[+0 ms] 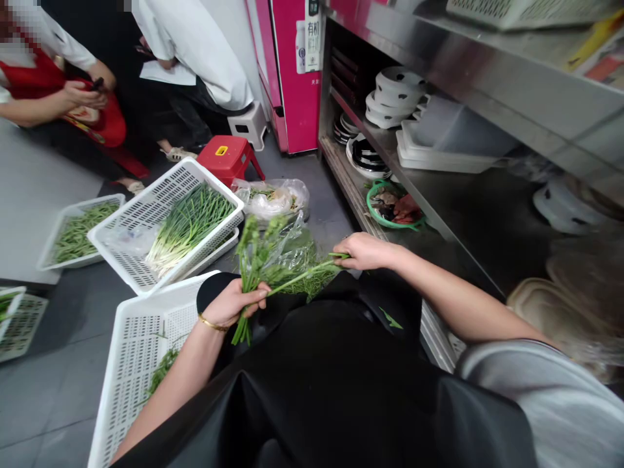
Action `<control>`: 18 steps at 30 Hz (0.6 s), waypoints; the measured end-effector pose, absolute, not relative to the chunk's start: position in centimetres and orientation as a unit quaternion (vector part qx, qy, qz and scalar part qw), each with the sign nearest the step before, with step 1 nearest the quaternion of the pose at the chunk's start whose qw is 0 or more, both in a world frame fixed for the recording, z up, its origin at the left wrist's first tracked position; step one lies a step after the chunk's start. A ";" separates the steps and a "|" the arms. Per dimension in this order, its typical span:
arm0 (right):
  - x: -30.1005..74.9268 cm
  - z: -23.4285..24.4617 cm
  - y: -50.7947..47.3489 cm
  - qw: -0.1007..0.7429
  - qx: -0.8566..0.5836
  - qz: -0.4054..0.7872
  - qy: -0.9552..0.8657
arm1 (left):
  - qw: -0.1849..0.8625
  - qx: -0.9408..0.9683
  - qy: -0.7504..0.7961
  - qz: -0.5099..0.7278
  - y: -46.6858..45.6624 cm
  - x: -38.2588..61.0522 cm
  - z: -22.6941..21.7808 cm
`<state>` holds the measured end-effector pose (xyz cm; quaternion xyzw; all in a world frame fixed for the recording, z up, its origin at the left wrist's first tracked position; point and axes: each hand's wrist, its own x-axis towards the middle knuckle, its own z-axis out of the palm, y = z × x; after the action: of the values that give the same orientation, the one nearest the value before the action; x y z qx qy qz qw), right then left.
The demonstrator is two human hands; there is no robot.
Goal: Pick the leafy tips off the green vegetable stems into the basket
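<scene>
My left hand, with a gold bracelet at the wrist, is closed round a bunch of leafy greens that look like coriander or celery. Their leaves point up and away; the cut stems stick out below the fist. One long green stem runs across from the bunch to my right hand, which pinches its far end. Beneath and between my hands lies a clear plastic bag with more greens in and around it. A white basket beside my left forearm holds some loose greens.
A white basket of spring onions, a basket of green beans and a red stool stand ahead left. Two seated people are beyond. Metal shelving with dishes runs along the right; a green colander sits low there.
</scene>
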<state>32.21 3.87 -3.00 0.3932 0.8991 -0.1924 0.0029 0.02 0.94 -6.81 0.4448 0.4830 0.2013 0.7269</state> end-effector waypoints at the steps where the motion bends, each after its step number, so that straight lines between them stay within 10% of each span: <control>1: 32.3 -3.3 3.7 0.000 0.387 -0.235 0.892 | 0.724 0.436 0.488 0.218 1.0 -0.2 -6.8; 6: 31.8 -4.2 2.4 -0.041 0.318 -0.450 0.833 | 0.716 0.417 0.490 0.271 1.5 -0.4 -6.4; 13: 30.8 -6.4 1.3 -0.452 0.445 -0.588 0.503 | 0.763 0.399 0.433 0.266 1.0 0.7 -5.8; 18: 28.8 -6.3 1.4 -0.562 0.454 -0.595 0.352 | 0.780 0.395 0.402 0.271 0.9 1.6 -5.0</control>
<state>28.79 1.37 -6.27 0.4545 0.3518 -0.5946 -0.5623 1.64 0.90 -5.02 0.3949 0.4020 0.2712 0.7803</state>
